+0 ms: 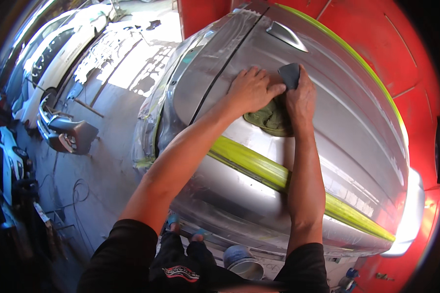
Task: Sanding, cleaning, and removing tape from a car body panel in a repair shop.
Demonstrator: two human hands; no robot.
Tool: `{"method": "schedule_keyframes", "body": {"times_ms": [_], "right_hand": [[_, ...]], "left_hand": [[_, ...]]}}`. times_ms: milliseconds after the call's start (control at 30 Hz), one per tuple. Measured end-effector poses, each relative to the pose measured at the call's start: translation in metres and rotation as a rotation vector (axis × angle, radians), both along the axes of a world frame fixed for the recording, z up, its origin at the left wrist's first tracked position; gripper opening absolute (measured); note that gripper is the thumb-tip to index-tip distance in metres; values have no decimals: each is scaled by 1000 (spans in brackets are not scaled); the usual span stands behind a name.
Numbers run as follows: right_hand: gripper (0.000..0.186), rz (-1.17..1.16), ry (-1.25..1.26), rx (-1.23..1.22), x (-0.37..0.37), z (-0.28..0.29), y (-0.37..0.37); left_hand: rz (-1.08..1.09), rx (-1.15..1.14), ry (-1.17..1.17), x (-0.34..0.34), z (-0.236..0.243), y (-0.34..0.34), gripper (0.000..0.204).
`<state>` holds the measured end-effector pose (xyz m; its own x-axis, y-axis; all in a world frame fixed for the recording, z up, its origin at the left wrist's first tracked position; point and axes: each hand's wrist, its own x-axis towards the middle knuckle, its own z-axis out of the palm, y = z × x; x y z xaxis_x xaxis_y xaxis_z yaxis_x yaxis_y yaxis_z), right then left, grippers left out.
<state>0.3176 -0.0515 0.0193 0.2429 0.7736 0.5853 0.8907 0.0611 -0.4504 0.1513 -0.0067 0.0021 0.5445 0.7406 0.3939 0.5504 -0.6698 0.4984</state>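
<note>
A silver car body panel (349, 136) lies beneath both hands, crossed by a dark seam, with a chrome piece (286, 35) near its top and yellow-green tape (249, 167) along it. My left hand (252, 90) rests on the panel, fingers spread, thumb reaching toward the right hand. My right hand (300, 96) grips a dark grey flat piece (288, 73), perhaps sandpaper or a pad, standing up from the fingers. A crumpled olive green cloth (266, 122) lies on the panel just below and between the hands, partly hidden by them.
At left are a white car (63, 44), a detached bumper (68, 132) on a stand, and other parts (10, 161) with loose cable on the grey floor (107, 190). A red panelled surface (376, 44) is at right. A bucket (242, 263) stands by my feet.
</note>
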Motion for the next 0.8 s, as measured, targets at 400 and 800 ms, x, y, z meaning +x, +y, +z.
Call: {"method": "schedule_keyframes", "body": {"times_ms": [400, 800], "right_hand": [[42, 25, 11, -164, -15, 15, -9], [49, 179, -106, 72, -1, -8, -21]], "left_hand": [[111, 167, 8, -96, -11, -62, 38], [-14, 148, -73, -133, -23, -116, 28]]}}
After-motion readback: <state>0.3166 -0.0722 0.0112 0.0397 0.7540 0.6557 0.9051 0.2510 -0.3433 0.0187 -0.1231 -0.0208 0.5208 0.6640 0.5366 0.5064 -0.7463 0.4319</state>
